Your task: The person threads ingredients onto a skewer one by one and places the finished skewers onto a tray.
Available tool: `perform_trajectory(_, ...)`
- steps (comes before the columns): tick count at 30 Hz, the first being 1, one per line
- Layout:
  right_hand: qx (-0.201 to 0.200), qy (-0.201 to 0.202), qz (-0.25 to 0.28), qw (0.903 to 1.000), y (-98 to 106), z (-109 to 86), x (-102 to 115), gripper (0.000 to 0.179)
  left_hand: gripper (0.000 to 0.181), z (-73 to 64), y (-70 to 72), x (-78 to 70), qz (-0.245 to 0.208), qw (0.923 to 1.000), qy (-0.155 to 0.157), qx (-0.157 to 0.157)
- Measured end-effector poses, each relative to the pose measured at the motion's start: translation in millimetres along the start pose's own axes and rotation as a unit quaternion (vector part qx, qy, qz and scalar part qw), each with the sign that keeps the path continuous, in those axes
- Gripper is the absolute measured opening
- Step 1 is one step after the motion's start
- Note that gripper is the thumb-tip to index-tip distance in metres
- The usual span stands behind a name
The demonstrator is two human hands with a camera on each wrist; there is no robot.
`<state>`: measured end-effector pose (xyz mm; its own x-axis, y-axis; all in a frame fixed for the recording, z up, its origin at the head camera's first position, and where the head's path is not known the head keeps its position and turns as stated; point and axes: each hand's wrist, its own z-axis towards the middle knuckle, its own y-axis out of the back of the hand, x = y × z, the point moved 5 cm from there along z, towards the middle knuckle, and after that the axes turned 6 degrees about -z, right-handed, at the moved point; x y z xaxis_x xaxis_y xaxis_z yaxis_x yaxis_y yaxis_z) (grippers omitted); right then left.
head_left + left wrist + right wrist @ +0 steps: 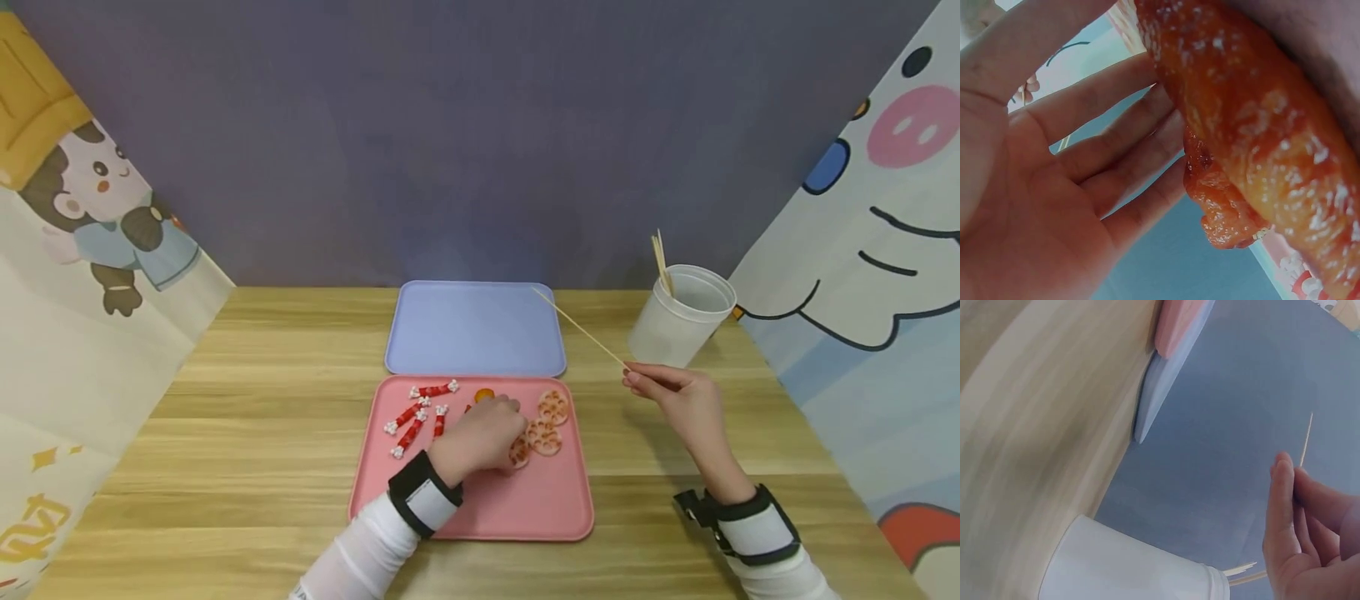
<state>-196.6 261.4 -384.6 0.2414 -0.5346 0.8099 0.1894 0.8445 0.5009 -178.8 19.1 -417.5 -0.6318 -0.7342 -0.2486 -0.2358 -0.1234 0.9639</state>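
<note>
Skewer (581, 328): pinched in right hand's (686, 408) fingertips, slanting forward-left from it. White bucket (663, 329) just beyond that hand, sticks (662, 265) inside. Left hand (483, 435) over pink tray (525, 515), glossy orange-brown food (1254, 137) at its fingers; grip: cannot tell. Red pieces (410, 434) left of it, lotus slices (544, 436) right.

No text can be read with certainty. Golden-yellow strokes like writing (33, 529) stand on the cream printed left wall (75, 392); small dark marks (299, 592) on the white fabric left sleeve (360, 550) are cut off.
</note>
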Motion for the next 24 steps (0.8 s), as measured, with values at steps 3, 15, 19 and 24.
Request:
perform_trajectory(3, -0.008, -0.01, -0.001, 0.9999, 2, -1.8, 1, 0.023, 0.025, -0.8, 0.1, -0.2, -0.014, 0.9999, -0.004, -0.001)
perform_trajectory(15, 0.029, 0.031, -0.1, 0.9941, 13, 3.0, 31, 0.017, 0.034, -9.4, 49.4, 39.1, -0.155, 0.9857, 0.013, -0.066)
perform_trajectory(19, 0.061, 0.021, -0.103, 0.9926, 16, 4.0, 43, 0.017, 0.048, -18.8, 72.1, 61.6, -0.188, 0.9743, 0.02, -0.122)
perform_trajectory(24, 0.082, 0.006, -0.108, 0.9908, 19, 6.0, 54, 0.019, 0.053, -32.9, 95.3, 84.3, -0.23, 0.9542, 0.023, -0.19)
